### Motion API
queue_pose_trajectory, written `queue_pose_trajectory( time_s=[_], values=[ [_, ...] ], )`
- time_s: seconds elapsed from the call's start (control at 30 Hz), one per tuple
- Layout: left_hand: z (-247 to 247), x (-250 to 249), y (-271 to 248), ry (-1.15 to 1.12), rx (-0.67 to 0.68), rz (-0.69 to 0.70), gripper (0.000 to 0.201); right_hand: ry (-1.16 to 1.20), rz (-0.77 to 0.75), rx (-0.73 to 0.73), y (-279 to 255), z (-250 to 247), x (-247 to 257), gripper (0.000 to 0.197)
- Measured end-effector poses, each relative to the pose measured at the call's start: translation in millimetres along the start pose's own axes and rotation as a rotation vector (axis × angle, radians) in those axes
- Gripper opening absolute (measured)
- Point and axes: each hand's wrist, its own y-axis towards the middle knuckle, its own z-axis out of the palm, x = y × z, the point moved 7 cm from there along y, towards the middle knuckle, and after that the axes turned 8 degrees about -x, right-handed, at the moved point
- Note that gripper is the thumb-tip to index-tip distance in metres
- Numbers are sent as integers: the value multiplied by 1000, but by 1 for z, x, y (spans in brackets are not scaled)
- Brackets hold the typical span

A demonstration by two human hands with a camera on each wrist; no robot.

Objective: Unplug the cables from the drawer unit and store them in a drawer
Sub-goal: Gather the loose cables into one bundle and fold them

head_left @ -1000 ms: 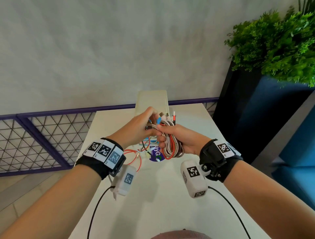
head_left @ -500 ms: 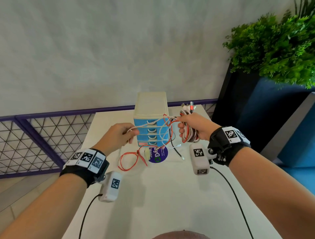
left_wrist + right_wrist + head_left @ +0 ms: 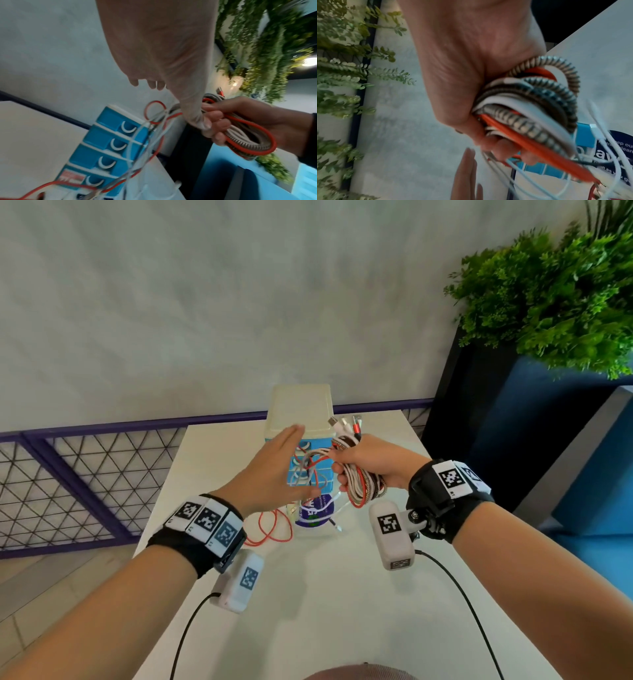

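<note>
A small drawer unit (image 3: 301,409) with a cream top and blue drawers (image 3: 109,142) stands at the far end of the white table (image 3: 308,611). My right hand (image 3: 373,467) grips a coiled bundle of cables (image 3: 363,487), red, white and braided, with plugs (image 3: 346,426) sticking up above the fist. The grip shows close up in the right wrist view, on the bundle (image 3: 530,108). Loose cable ends (image 3: 308,474) hang across the drawer fronts. My left hand (image 3: 274,470) is flat with straight fingers, beside the bundle, holding nothing.
A red cable loop (image 3: 270,529) and a round blue sticker (image 3: 315,515) lie on the table before the unit. A purple mesh railing (image 3: 85,474) runs at the left. A black planter with a green plant (image 3: 555,296) stands at the right.
My left hand has let go of the white cable it was pulling leftward, opened, and moved up and right in front of the drawers. The right hand with the bundle stays near the unit's right side.
</note>
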Motion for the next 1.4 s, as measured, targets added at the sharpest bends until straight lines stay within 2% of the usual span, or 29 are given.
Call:
queue_pose_trajectory(
  time_s=[0.07,0.13,0.23,0.4,0.57,0.67,0.8,0.93,1.0,1.13,1.2,1.27,1.37,1.4],
  values=[
    [0,-10,5,20,3,85,92,-75,-43,56,-4,9,5,17],
    [-1,-15,8,-48,16,122,63,-133,-76,95,-7,15,9,16],
    [-1,-4,4,-194,102,-27,47,-167,-104,88,-10,10,9,14],
    [-10,43,-6,-507,-40,-323,5,-67,-56,0,-11,-12,3,10],
    [-14,62,-20,-913,-238,-491,17,-64,-30,-48,-6,-20,-3,16],
    [-13,59,-21,-1214,-279,-628,27,-88,-29,-81,-3,-21,-4,14],
    [-8,50,-18,-1259,-290,-735,25,-119,-49,-86,-2,-15,1,15],
    [0,67,-27,-1255,-373,-929,22,-117,-67,-121,0,-16,5,15],
    [5,72,-33,-1202,-299,-963,31,-103,-63,-129,1,-20,6,14],
    [13,71,-37,-1001,-117,-932,47,-89,-74,-91,0,-19,7,10],
    [16,70,-36,-936,-83,-947,40,-57,-97,-46,-2,-13,10,5],
    [23,73,-39,-952,-40,-1021,22,6,-124,40,-8,-6,16,6],
    [38,87,-58,-919,127,-1179,15,113,-152,139,-18,-6,26,5],
    [42,90,-65,-880,195,-1188,14,135,-166,144,-20,-8,30,4]
  ],
)
